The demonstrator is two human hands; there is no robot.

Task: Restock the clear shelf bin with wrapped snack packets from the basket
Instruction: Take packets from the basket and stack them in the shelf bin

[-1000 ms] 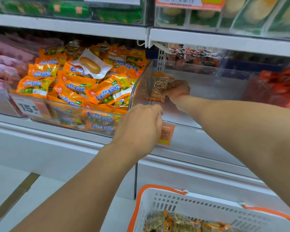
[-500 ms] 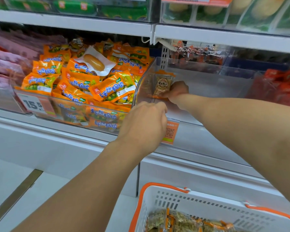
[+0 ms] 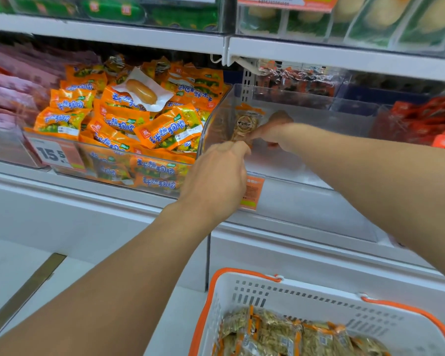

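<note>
1. Below both hands, nearest: white basket (image 3: 319, 291) with orange rim, heap of wrapped packets (image 3: 288, 335) inside.
2. Left hand (image 3: 216, 181) at the front edge of the clear bin (image 3: 306, 98), fingers curled at its near left corner; whether gripping the rim or a packet edge, cannot tell.
3. Orange tag (image 3: 252, 192) just right of the left hand, partly hidden by it.
4. Right hand (image 3: 272, 132) inside the bin, beyond the left hand, fingers pinching one brown packet (image 3: 246, 124) held upright near the bin's left wall.
5. Fingertips of both hands close together at that packet's lower edge.
6. Bin floor right of the right hand bare and white.
7. Left of the left hand: neighbouring bin full of orange packs (image 3: 139, 119), one white sausage pack (image 3: 141, 91) on top, price label (image 3: 54, 154) on its front.
8. Right of the right arm: red packs (image 3: 434, 119).
9. Above both hands: shelf edge (image 3: 344, 55), green-wrapped goods (image 3: 396, 19) on the upper level.
</note>
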